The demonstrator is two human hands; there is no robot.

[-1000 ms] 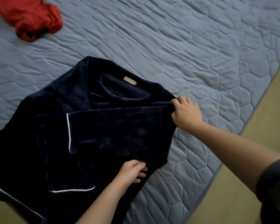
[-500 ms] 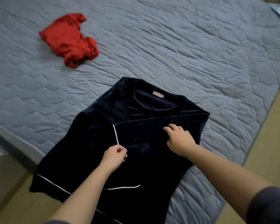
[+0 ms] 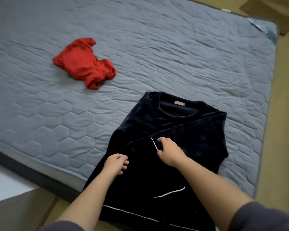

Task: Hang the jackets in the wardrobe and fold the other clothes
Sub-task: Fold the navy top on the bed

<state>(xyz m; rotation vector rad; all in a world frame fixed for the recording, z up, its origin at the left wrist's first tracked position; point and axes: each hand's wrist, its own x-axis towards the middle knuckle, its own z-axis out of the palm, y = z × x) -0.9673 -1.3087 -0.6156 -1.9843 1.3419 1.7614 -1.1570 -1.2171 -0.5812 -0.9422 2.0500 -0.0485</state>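
A navy velvet top [image 3: 198, 139] with white piping lies neck-away on the near corner of the grey mattress [image 3: 157, 47], its hem hanging over the edge. One sleeve is folded across the chest. My right hand [image 3: 169, 151] grips that sleeve's white-trimmed cuff. My left hand [image 3: 117, 164] is lower and to the left, fingers curled into the fabric at the top's left side. A crumpled red garment [image 3: 85, 64] lies further back on the left.
The mattress's near edge runs diagonally down to the right, with tan floor [image 3: 287, 114] along its right side. A cardboard box [image 3: 265, 12] stands past the far right corner. A pale surface [image 3: 5, 185] is at the lower left.
My right hand moved left from the chest to the sleeve cuff. My left hand left the cuff and dropped to the top's left side. The view pulled back.
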